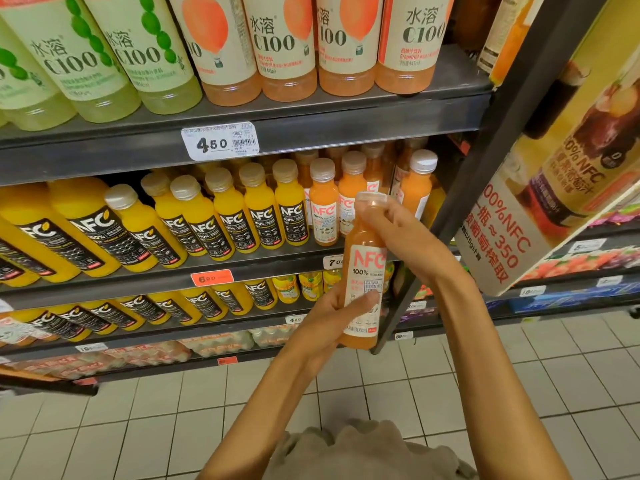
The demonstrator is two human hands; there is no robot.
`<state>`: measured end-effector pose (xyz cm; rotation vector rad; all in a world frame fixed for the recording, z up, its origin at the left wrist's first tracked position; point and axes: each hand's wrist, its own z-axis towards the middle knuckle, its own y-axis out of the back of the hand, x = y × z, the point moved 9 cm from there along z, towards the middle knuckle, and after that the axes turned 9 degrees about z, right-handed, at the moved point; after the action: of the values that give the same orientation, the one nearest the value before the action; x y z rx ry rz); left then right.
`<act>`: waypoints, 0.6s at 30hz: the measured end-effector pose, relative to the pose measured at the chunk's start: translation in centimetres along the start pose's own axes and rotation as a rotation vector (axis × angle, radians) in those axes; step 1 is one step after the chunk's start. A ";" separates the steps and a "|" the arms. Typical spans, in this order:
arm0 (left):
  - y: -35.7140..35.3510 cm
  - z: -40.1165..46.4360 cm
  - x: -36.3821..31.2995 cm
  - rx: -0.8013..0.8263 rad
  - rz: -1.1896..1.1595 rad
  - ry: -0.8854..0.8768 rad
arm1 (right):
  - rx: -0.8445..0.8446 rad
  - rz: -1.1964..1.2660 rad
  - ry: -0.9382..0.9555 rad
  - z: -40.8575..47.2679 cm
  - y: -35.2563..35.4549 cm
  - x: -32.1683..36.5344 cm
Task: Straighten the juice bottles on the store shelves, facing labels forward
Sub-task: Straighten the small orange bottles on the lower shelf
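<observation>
Here, middle shelf (242,268) packed: yellow NFC orange bottles (228,220) in rows at left, few pale-orange NFC bottles (323,206) at right end, dark shelf upright (485,161) just beside them. Upper shelf carries green and orange C100 bottles (280,46); price tag 4.50 (221,142) on its edge. Guava NFC bottle (365,278) held off shelf, in front of upright, label toward camera. Left hand (332,313) wrapped round lower body, thumb across label; right hand (398,223) pinching neck below cap. White tiled floor (138,427) below.
</observation>
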<state>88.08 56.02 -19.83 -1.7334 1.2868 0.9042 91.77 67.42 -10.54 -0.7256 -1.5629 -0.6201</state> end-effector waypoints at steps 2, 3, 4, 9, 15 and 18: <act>0.6 1.9 -0.1 -0.023 0.054 -0.028 | -0.036 -0.070 0.083 0.0 0.9 0.9; 0.9 2.9 -0.2 -0.036 0.078 -0.042 | -0.050 -0.094 0.134 0.0 1.2 1.4; 1.2 4.0 -0.5 -0.046 0.107 -0.058 | -0.058 -0.125 0.185 0.0 1.4 1.9; 2.7 9.4 -1.9 -0.192 0.329 -0.083 | -0.207 -0.218 0.252 0.9 2.9 1.3; 2.8 13.4 -2.3 -0.334 0.274 -0.018 | -0.398 -0.185 0.287 2.7 5.7 0.6; 2.0 15.0 -1.8 -0.344 0.130 0.075 | -0.407 -0.190 0.276 4.0 6.3 0.1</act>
<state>84.34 69.77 -25.26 -1.9790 1.3664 1.2029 93.89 74.58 -11.05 -0.7573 -1.2689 -1.1527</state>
